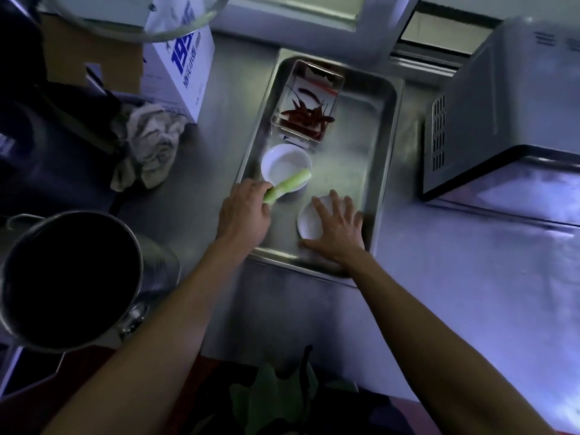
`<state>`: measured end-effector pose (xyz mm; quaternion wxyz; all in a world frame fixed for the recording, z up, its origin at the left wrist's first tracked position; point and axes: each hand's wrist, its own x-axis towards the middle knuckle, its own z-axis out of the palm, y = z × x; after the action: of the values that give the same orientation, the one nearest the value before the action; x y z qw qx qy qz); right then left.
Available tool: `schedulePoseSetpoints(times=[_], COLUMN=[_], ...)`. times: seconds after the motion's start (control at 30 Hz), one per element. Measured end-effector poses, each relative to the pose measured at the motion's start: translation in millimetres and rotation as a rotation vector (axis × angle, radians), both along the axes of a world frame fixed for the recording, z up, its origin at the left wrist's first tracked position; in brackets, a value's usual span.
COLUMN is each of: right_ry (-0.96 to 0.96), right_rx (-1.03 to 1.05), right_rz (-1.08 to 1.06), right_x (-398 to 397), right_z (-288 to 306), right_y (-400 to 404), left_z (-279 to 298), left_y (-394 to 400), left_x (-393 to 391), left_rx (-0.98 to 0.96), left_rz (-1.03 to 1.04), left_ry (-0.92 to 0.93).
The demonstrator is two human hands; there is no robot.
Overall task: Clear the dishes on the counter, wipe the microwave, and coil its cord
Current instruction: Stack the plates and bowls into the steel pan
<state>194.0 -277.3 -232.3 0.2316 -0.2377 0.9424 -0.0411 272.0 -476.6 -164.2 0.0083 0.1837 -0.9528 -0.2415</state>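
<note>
A steel tray (381,171) lies on the counter in the middle of the head view. Inside it stand a white bowl (284,164), a small white dish (306,222) and a clear box of red chillies (309,102). My left hand (244,211) grips the near end of a pale green stalk (288,185) whose far end lies over the bowl. My right hand (340,227) rests flat with spread fingers on the dish, covering its right side. The microwave (502,114) stands to the right of the tray. Its cord is not visible.
A crumpled grey cloth (150,142) lies left of the tray, beside a white carton with blue print (182,67). A large steel pot (69,281) stands at the near left. Green leaves (276,394) lie at the counter's front edge.
</note>
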Motion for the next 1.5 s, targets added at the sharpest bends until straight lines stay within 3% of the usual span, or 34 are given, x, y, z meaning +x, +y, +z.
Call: schedulePoseSetpoints(times=[0.57,0.8,0.97,1.3,1.5], right_ry=[-0.009,0.172,0.242,0.464,0.466], right_rx=[-0.097,-0.343,-0.425,-0.316,-0.21], right_rz=[-0.076,-0.161,-0.082,0.016,0.029], right_x=[-1.5,10.8,13.0,-13.3,-20.1], right_z=[-8.3,25.7,37.1,19.2,11.1], right_y=[1.4,30.9,41.2,59.1,58.5], left_z=[-8.5,-8.3,-19.2,-43.7,-56.3], left_y=[4.2,30.1,51.7,76.8,80.8], left_x=[-9.9,-21.3,-29.5,-41.9,-46.9], left_rx=[-0.032,-0.071,-0.035,-0.038,-0.046], left_rz=[-0.087,-0.159,-0.203,-0.305,-0.341], left_ry=[-0.056,-0.152,-0.151,-0.098,-0.085])
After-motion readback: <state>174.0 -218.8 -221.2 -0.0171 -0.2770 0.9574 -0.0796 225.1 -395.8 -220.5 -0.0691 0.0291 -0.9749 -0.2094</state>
